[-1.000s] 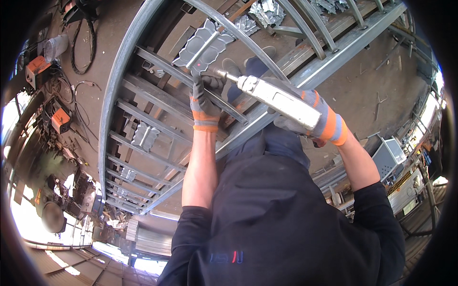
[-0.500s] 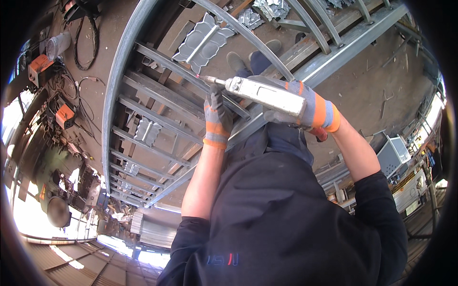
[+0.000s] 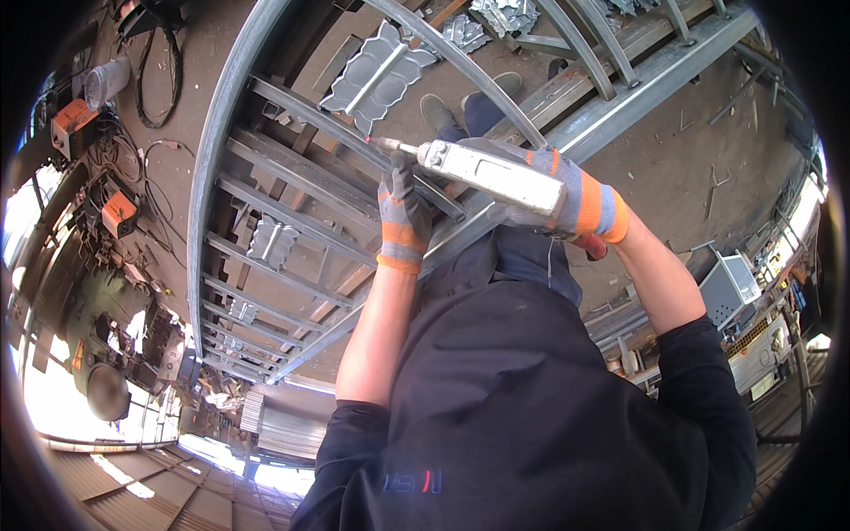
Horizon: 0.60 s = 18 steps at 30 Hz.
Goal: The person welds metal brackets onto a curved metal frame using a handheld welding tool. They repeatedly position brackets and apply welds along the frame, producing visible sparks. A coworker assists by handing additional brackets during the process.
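While two orange boxes (image 3: pixel 119 211) sat among cables at the upper left of the frame, a long silver power tool (image 3: pixel 492 173) lay level at upper centre, its tip against a grey bar of the steel gate frame (image 3: pixel 266 173). The right hand (image 3: pixel 567 199) had its fingers wrapped around the tool's body, and the left hand (image 3: pixel 403 212) closed its fingers near the nose. Pressed silver leaf ornaments (image 3: pixel 376 75) lay above.

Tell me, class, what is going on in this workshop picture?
A person in grey-and-orange work gloves leans over a grey steel gate frame lying flat. The right hand grips a silvery cylindrical power tool, its tip against a crossbar. The left hand steadies the tool's front end. Ornamental cast metal leaves lie beyond.
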{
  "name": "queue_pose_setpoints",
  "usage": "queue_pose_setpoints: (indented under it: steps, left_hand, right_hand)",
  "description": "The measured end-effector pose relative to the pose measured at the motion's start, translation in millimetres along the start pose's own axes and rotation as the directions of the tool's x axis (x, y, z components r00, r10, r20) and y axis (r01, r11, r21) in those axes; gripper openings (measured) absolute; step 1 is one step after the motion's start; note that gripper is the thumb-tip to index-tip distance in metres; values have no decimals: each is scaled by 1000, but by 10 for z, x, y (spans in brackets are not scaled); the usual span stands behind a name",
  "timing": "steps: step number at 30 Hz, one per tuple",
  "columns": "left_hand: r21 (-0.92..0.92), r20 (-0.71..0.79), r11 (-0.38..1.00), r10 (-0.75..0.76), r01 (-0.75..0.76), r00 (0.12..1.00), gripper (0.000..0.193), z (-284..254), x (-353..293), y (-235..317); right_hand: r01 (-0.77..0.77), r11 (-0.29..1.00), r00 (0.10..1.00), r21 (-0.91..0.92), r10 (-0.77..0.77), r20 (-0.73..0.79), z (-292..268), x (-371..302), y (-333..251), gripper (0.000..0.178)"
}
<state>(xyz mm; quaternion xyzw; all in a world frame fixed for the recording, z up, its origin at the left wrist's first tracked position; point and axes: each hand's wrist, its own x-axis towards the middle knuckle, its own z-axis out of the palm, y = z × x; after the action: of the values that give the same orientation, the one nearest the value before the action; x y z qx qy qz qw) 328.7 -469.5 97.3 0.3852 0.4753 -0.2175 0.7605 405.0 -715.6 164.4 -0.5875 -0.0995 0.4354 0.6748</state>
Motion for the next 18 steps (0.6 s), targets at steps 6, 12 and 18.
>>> queue_pose_setpoints:
  steps: [6, 12, 18]
  left_hand:
    - [12, -4, 1000, 6, -6, 1000, 65, 19, -4, 15]
    - [-10, 66, 1000, 10, -10, 998, 65, 53, -28, 39]
    - [-17, 21, 1000, -10, 10, 1000, 66, 12, 16, 6]
  right_hand:
    - [-31, 999, 999, 12, 31, -5, 18, 23, -67, 68]
    - [-31, 997, 999, 66, 31, 12, -10, 51, -43, 69]
    - [-107, 984, 994, 144, 107, 11, 13, 22, -53, 71]
